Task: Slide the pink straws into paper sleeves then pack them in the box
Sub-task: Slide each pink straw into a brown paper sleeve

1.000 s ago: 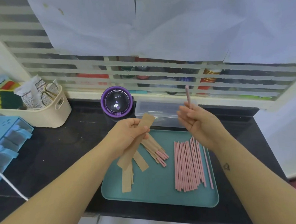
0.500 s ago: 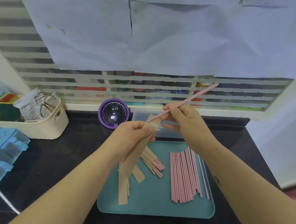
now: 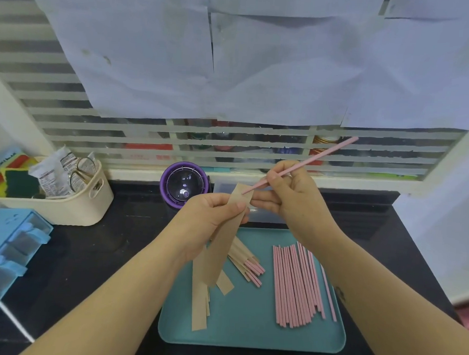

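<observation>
Straw is pinched in our right hand, its tip at the mouth of the sleeve that our left hand grips above the tray; the box at twelve o'clock.

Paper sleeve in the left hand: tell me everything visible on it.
The paper sleeve is a long, narrow, flat strip of tan kraft-looking paper. The left hand pinches it near its upper end, so it hangs tilted above the teal tray, lower end free. The tip of the pink straw, held by the right hand, meets its top opening.
</observation>
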A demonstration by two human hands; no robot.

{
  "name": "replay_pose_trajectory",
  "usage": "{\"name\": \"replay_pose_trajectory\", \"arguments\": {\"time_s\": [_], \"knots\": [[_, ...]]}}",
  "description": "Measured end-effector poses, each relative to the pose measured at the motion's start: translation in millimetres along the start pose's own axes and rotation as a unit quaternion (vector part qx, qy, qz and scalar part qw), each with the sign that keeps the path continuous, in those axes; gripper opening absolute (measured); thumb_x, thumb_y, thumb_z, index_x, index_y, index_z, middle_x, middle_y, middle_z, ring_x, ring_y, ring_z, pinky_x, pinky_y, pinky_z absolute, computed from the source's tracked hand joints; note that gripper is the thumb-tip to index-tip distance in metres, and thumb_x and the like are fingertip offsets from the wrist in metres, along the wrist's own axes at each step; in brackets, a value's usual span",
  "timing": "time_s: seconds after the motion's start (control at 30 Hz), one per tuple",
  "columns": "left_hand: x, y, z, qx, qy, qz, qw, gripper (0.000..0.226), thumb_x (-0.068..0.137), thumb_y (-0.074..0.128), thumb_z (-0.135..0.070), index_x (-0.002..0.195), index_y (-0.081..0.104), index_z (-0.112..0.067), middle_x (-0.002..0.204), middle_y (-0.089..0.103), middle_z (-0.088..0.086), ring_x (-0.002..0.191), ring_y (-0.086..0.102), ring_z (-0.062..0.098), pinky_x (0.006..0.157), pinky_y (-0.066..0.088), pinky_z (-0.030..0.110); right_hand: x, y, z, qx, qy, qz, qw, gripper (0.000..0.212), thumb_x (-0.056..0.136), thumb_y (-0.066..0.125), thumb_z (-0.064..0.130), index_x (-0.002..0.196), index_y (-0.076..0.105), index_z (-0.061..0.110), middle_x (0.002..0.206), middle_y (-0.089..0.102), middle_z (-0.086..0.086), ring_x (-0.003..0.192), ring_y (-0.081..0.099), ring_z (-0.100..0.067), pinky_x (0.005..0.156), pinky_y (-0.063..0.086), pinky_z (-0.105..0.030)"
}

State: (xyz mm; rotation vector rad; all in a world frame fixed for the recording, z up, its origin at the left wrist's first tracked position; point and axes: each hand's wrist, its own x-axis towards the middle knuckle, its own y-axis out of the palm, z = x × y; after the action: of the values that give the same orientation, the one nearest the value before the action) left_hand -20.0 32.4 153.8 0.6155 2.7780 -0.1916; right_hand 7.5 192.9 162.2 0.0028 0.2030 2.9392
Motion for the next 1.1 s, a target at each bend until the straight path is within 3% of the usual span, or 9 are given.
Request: {"name": "replay_pose_trajectory", "arguments": {"time_s": [0.2, 0.4, 0.57, 0.7, 0.87, 1.0, 1.1], "knots": [[-5.9, -2.1, -2.4, 0.033, 0.03, -0.004, 0.999, 0.015, 0.085, 0.065, -0.025, 0.097, 0.071, -0.018, 0.084, 0.075, -0.002, 0.078, 0.069, 0.01, 0.092, 0.051, 0.045, -3.7, -0.1, 3.8, -0.055, -0.032, 0.017, 0.998, 0.006, 0.096, 0.046, 0.009, 0.101, 0.049, 0.006, 0.087, 0.065, -0.017, 0.078, 0.071, -0.022, 0.069, 0.059, -0.027], [-9.0, -1.6, -2.5, 0.011, 0.025, 0.005, 1.0, 0.019, 0.082, 0.068, -0.022, 0.099, 0.071, -0.015, 0.087, 0.076, 0.001, 0.078, 0.069, 0.011, 0.086, 0.052, 0.038, -6.5, -3.7, 16.2, -0.128, -0.049, 0.057, 0.989, 0.003, 0.094, 0.05, 0.007, 0.096, 0.052, 0.007, 0.08, 0.063, -0.009, 0.069, 0.069, -0.012, 0.069, 0.058, -0.022], [-11.3, 0.2, -2.4, 0.027, 0.016, 0.008, 0.999, 0.014, 0.081, 0.07, -0.023, 0.094, 0.074, -0.019, 0.091, 0.076, 0.002, 0.084, 0.068, 0.017, 0.093, 0.05, 0.045, -0.3, -12.8, 24.6, -0.142, 0.023, 0.09, 0.985, 0.007, 0.092, 0.054, 0.009, 0.094, 0.06, 0.011, 0.079, 0.067, -0.008, 0.072, 0.068, -0.016, 0.073, 0.059, -0.025], [-12.9, 3.3, -4.1, 0.046, 0.012, 0.024, 0.999, 0.021, 0.082, 0.069, -0.023, 0.101, 0.073, -0.017, 0.092, 0.076, -0.002, 0.08, 0.068, 0.008, 0.088, 0.053, 0.036, 8.0, -22.1, 30.8, -0.137, 0.096, 0.138, 0.976, 0.01, 0.091, 0.056, 0.008, 0.097, 0.064, 0.01, 0.08, 0.07, -0.008, 0.075, 0.069, -0.018, 0.074, 0.059, -0.024], [-13.7, 5.4, -4.2, 0.032, 0.008, 0.054, 0.998, 0.017, 0.08, 0.071, -0.019, 0.096, 0.075, -0.02, 0.09, 0.076, 0.005, 0.084, 0.07, 0.013, 0.088, 0.052, 0.031, 15.5, -34.1, 42.3, -0.173, 0.126, 0.211, 0.954, 0.016, 0.087, 0.06, 0.003, 0.099, 0.066, 0.012, 0.096, 0.073, -0.013, 0.09, 0.07, -0.02, 0.083, 0.057, -0.027], [-12.4, 6.0, -3.3, -0.003, 0.004, 0.075, 0.997, 0.031, 0.065, 0.073, -0.026, 0.095, 0.075, -0.019, 0.088, 0.075, 0.006, 0.082, 0.07, 0.015, 0.084, 0.051, 0.031, 20.9, -37.8, 45.2, -0.155, 0.142, 0.242, 0.947, 0.015, 0.085, 0.06, -0.001, 0.095, 0.065, 0.009, 0.093, 0.074, -0.01, 0.094, 0.069, -0.021, 0.088, 0.055, -0.029], [-10.6, 7.9, -2.7, -0.027, 0.001, 0.079, 0.997, 0.027, 0.066, 0.071, -0.023, 0.092, 0.076, -0.02, 0.09, 0.075, 0.006, 0.082, 0.07, 0.015, 0.085, 0.052, 0.03, 23.1, -38.8, 42.3, -0.177, 0.139, 0.238, 0.945, 0.01, 0.085, 0.062, 0.002, 0.09, 0.067, 0.01, 0.094, 0.073, -0.012, 0.095, 0.068, -0.023, 0.091, 0.054, -0.031]]}}
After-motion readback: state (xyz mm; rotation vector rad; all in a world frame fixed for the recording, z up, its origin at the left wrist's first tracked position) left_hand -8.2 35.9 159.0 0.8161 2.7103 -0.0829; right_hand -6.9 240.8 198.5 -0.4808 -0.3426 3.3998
